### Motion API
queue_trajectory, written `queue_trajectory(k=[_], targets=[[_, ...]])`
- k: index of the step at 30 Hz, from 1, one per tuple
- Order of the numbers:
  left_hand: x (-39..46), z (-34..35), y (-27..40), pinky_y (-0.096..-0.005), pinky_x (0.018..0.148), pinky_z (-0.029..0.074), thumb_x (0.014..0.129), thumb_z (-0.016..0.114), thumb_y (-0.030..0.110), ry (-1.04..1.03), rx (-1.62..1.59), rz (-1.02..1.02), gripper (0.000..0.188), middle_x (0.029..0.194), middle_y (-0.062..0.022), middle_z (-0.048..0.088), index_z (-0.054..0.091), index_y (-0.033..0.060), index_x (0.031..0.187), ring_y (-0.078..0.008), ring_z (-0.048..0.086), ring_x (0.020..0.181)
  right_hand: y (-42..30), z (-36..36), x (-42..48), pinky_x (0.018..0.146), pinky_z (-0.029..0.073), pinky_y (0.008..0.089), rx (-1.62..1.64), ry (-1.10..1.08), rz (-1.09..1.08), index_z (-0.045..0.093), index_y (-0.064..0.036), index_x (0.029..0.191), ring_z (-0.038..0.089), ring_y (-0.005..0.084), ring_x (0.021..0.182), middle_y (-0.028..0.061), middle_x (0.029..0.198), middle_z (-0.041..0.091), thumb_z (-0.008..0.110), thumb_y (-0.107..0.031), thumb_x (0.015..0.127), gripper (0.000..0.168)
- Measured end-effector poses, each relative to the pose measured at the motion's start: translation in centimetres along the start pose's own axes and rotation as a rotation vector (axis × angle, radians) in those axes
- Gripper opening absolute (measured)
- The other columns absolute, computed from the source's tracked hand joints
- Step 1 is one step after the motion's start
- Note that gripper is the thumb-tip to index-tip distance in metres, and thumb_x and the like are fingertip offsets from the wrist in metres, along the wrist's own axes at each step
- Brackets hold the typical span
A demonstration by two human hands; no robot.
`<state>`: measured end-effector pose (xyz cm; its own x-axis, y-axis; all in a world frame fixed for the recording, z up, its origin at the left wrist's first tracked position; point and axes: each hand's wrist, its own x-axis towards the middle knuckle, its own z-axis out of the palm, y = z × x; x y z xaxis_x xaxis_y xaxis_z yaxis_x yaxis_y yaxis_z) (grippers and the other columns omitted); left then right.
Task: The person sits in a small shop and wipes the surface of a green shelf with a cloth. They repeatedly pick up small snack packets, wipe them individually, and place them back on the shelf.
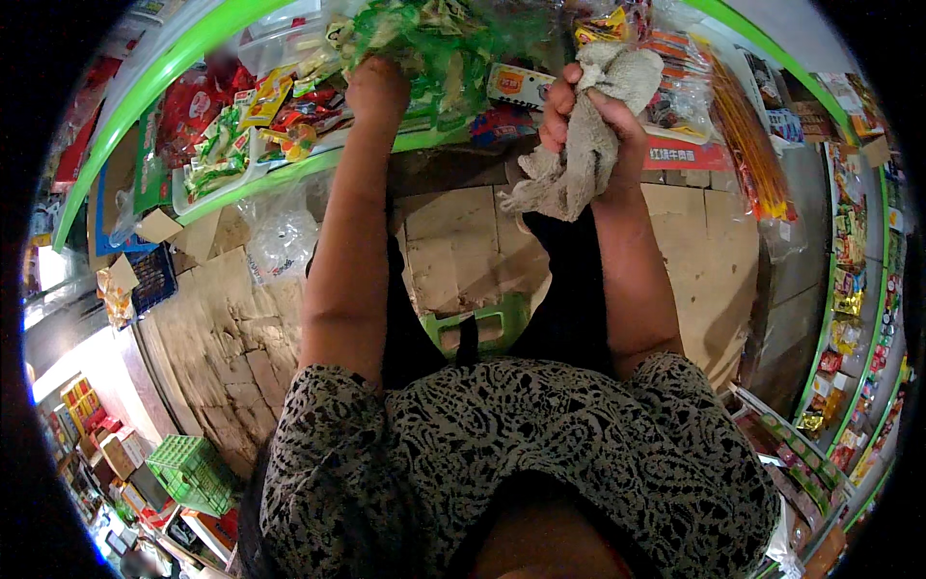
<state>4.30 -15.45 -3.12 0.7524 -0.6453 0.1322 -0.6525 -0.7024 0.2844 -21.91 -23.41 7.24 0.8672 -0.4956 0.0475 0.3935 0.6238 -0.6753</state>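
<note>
My right hand (604, 119) is closed around a crumpled off-white terry cloth (579, 163). The cloth bulges above the fist, and its frayed lower end hangs over my knee. My left hand (377, 94) is curled at the near side of a bundle of green plastic packaging (441, 61) on the low shelf. The bundle is blurred, and its green film shows just beyond the knuckles; my fingertips are hidden. Left of that hand, a clear plastic tub (217, 184) holds green-and-white snack packets. A yellow packet (266, 96) lies among other small packets beside it.
The green shelf edge (289, 177) curves in front of me. Long orange snack sticks in plastic (749, 137) lean at the right. Flattened cardboard (463, 239) covers the floor, with a green stool (474, 329) between my legs. A green plastic crate (189, 470) stands lower left; stocked shelves (850, 289) line the right.
</note>
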Motion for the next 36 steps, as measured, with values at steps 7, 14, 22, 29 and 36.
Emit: queue_trajectory(k=[7, 14, 22, 29, 36], targets=[[-1.2, -1.1, 0.9, -0.0439, 0.078, 0.049, 0.073, 0.063, 0.038, -0.003, 0.12, -0.069, 0.044, 0.104, -0.0164, 0.061, 0.061, 0.0013, 0.097, -0.0334, 0.059, 0.097, 0.0, 1.1, -0.2, 0.054, 0.037, 0.0277, -0.008, 0.061, 0.017, 0.044, -0.006, 0.105, 0.045, 0.0154, 0.061, 0.0059, 0.081, 0.048, 0.047, -0.022, 0.083, 0.028], [-1.2, -1.3, 0.6, -0.044, 0.079, 0.049, 0.065, 0.071, 0.047, -0.119, -0.104, -0.132, 0.06, 0.119, -0.0181, 0.053, 0.058, 0.0035, 0.104, -0.0338, 0.055, 0.103, 0.0, 1.2, -0.3, 0.053, 0.038, 0.0279, -0.018, 0.079, 0.029, 0.044, -0.006, 0.103, 0.046, 0.0151, 0.059, 0.0064, 0.08, 0.049, 0.047, -0.021, 0.082, 0.027], [-0.9, 0.3, -0.9, -0.0423, 0.083, 0.047, 0.065, 0.071, 0.046, 0.026, -0.067, -0.002, 0.062, 0.118, -0.0173, 0.052, 0.056, 0.0016, 0.106, -0.0351, 0.055, 0.102, 0.6, 0.5, 0.1, 0.058, 0.046, 0.0312, 0.075, -0.059, 0.059, 0.049, -0.005, 0.105, 0.056, 0.0196, 0.067, 0.0095, 0.085, 0.056, 0.049, -0.018, 0.081, 0.027], [-0.7, 0.1, -3.2, -0.0433, 0.075, 0.048, 0.069, 0.066, 0.034, 0.073, -0.163, 0.141, 0.036, 0.098, -0.0201, 0.061, 0.06, 0.0087, 0.094, -0.0346, 0.059, 0.089, 1.8, 1.2, 0.8, 0.07, 0.05, 0.0317, 0.097, -0.087, 0.13, 0.051, -0.005, 0.106, 0.06, 0.0207, 0.076, 0.0114, 0.089, 0.06, 0.05, -0.016, 0.082, 0.027], [-4.2, -9.4, -0.9, -0.0347, 0.059, 0.05, 0.069, 0.068, 0.019, 0.542, -0.557, 0.157, 0.029, 0.079, -0.0153, 0.063, 0.056, 0.0023, 0.089, -0.0279, 0.062, 0.065, 2.9, 3.1, 1.4, 0.059, 0.048, 0.0299, -0.181, -0.039, 0.122, 0.05, -0.005, 0.101, 0.057, 0.0201, 0.07, 0.0125, 0.092, 0.057, 0.053, -0.019, 0.077, 0.027]])
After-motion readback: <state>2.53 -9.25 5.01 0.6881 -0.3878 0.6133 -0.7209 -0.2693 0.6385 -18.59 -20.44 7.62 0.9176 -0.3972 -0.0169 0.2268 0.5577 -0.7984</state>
